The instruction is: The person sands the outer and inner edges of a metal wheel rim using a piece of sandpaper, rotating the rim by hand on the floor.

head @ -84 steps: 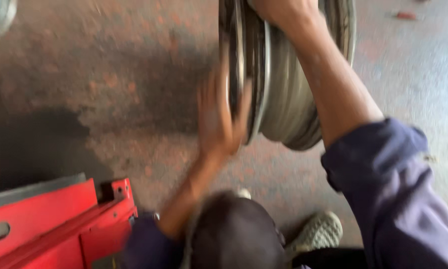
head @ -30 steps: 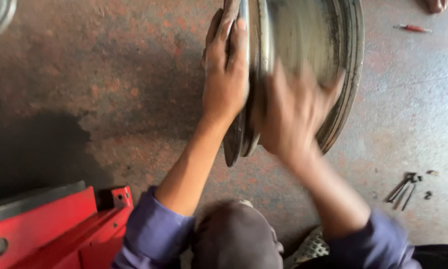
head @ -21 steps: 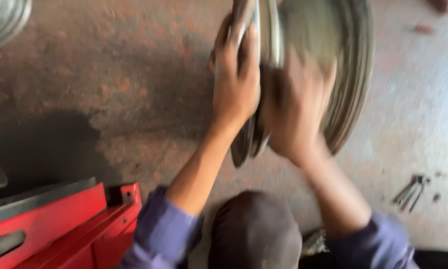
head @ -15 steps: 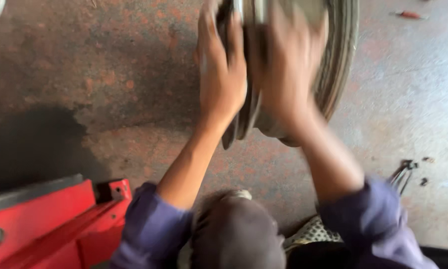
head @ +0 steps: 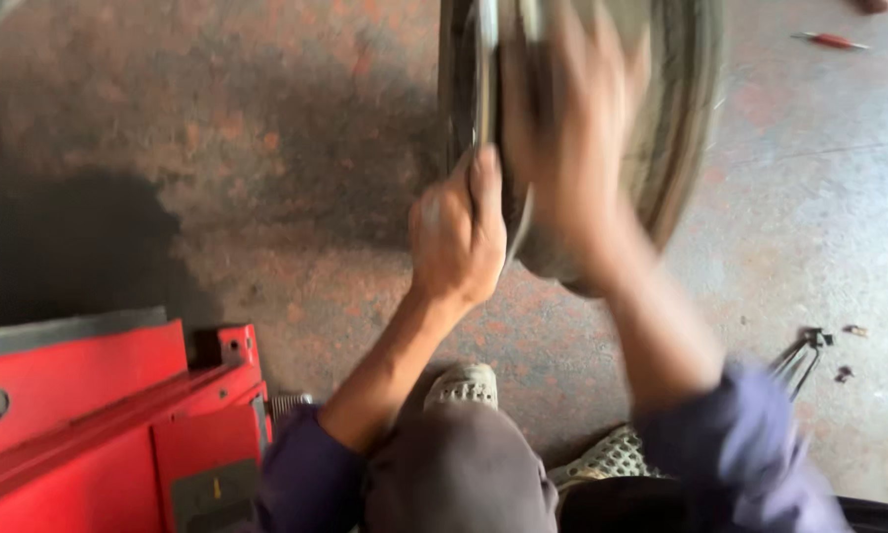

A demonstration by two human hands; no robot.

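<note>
- Looking straight down here: a round, dull-grey steel wheel rim (head: 676, 128) stands upright on its edge on the stained, rust-brown concrete floor (head: 217, 148), near the top of the view and just ahead of the person's knees.
- The left hand (head: 459, 237) is clenched into a tight fist around the near left edge of the rim, thumb and knuckles wrapped over the thin metal lip; that one has a proper hold.
- The right hand (head: 572, 148) is spread flat across the rim's face, fingers pointing up, but it is badly blurred; I cannot tell whether it clasps the metal or just presses on it.
- Both forearms are bare, and the dark blue sleeves (head: 750, 444) are pushed up to the elbows.
- Below the hands, a grey-trousered knee (head: 459, 474) fills the bottom centre, with a pale mesh shoe (head: 461, 385) on the floor just in front of it and a second mesh shoe (head: 607, 456) peeking out to the right.
- Bottom left, a red-painted metal machine body (head: 99, 415) with a grey top strip sits well apart from the rim.
- Out to the right, a small bunch of thin dark metal tools (head: 804, 350) lies on the floor beside the right sleeve.
- Top right corner, a small red-handled tool (head: 831, 40) lies on the concrete, far from both hands.
</note>
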